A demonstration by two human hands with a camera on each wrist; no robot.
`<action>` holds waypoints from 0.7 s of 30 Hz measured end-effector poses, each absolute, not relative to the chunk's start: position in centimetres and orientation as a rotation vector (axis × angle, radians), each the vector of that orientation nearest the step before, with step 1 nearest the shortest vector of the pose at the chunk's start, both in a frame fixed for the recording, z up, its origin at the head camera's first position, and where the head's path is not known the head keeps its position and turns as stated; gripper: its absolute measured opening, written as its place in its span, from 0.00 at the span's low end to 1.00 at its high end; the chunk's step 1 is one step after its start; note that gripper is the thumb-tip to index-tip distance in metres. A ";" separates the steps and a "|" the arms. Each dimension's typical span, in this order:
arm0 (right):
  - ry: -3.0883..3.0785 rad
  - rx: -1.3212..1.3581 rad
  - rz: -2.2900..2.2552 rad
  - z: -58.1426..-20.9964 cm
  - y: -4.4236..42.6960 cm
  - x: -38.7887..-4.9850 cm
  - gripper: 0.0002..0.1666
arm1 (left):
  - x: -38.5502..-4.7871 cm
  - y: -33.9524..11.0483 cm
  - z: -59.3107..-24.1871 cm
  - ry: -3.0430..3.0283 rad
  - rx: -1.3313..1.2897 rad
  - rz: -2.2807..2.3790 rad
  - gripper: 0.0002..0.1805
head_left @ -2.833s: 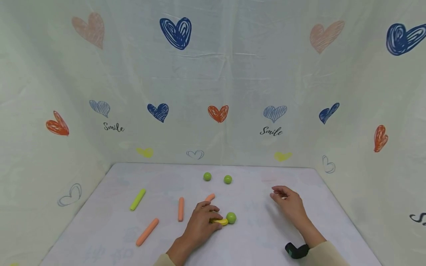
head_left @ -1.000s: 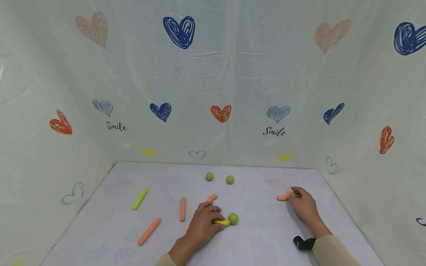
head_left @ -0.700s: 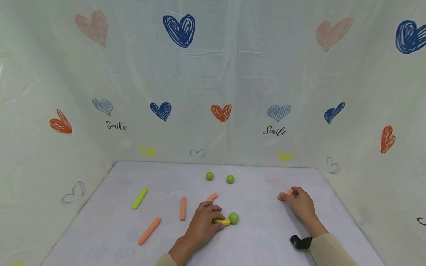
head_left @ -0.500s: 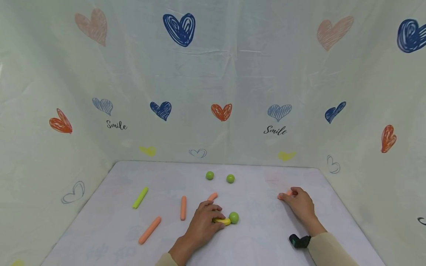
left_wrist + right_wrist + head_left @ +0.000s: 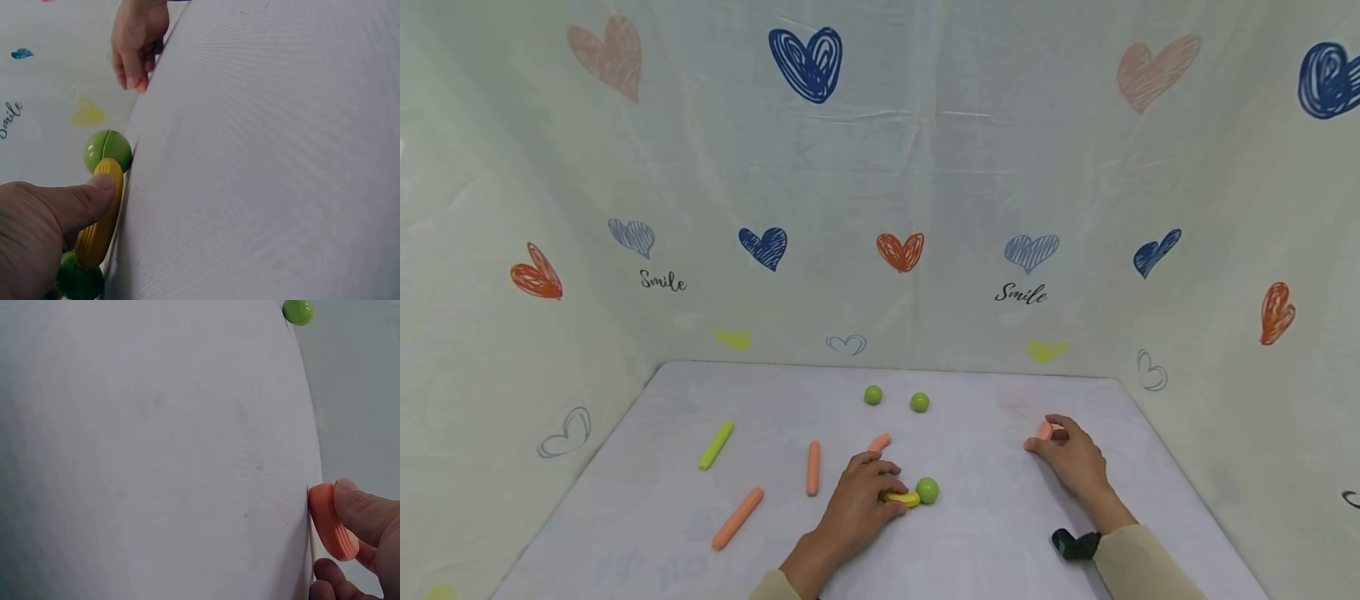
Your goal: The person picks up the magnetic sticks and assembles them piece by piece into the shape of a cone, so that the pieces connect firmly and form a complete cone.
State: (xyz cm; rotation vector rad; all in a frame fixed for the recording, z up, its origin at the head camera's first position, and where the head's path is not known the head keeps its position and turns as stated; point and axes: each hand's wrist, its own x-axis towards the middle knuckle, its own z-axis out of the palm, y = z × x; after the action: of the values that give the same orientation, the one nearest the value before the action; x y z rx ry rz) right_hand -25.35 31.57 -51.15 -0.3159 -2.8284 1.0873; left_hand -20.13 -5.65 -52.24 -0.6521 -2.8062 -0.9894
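We see the left hand (image 5: pixel 850 510) pinching a yellow, ribbed, gently curved piece (image 5: pixel 97 245) at the white table (image 5: pixel 977 542), a glossy green ball (image 5: pixel 103 147) touching its far end. The right hand (image 5: pixel 1075 462), well apart, pinches an orange, ribbed, curved piece (image 5: pixel 328 525).

The tabletop (image 5: pixel 973 450) is near-white, with rounded far corners and faint surface marks. A white sheet (image 5: pixel 970 179) hangs behind the tabletop and continues along its left and right sides. The sheet shows creases and a vertical fold above the middle of the tabletop. Printed hearts form the pattern: pale pink hearts (image 5: pixel 610 58) and dark blue hearts (image 5: pixel 806 67) high above the tabletop, yellow hearts (image 5: pixel 734 338) just above its far edge. Black "Smile" lettering (image 5: pixel 662 282) appears twice above the tabletop. Lighting is diffuse; shadows on the tabletop are soft.
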 end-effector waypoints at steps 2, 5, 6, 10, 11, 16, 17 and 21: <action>-2.815 -0.297 1.108 -51.2 31.5 -25.4 0.45 | -20.1 -5.7 -52.2 -2.804 -0.653 -0.989 0.09; -2.798 -0.260 1.127 -51.2 31.4 -25.5 0.43 | -20.1 -5.6 -52.2 -2.803 -0.652 -0.992 0.09; -2.793 -0.246 1.130 -51.3 31.4 -25.5 0.43 | -20.1 -5.6 -52.2 -2.803 -0.650 -0.994 0.09; -2.765 -0.207 1.135 -51.5 31.2 -25.5 0.39 | -20.1 -5.6 -52.2 -2.807 -0.647 -0.999 0.09; -2.754 -0.200 1.133 -51.5 31.2 -25.5 0.38 | -20.1 -5.6 -52.2 -2.808 -0.646 -1.002 0.09; -2.695 -0.198 1.149 -51.8 31.1 -25.5 0.28 | -20.1 -5.6 -52.3 -2.810 -0.641 -1.018 0.09; -2.684 -0.202 1.160 -51.8 31.1 -25.5 0.27 | -20.0 -5.6 -52.3 -2.811 -0.641 -1.020 0.09; -2.660 -0.212 1.217 -51.8 31.1 -25.5 0.27 | -20.0 -5.7 -52.2 -2.814 -0.647 -1.012 0.09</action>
State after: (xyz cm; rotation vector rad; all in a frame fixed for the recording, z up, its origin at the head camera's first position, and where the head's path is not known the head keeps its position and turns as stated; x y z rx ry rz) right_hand -25.50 31.07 -51.84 -0.2125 -2.6597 1.2167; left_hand -20.05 -5.65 -52.16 -0.6466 -2.8144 -1.0124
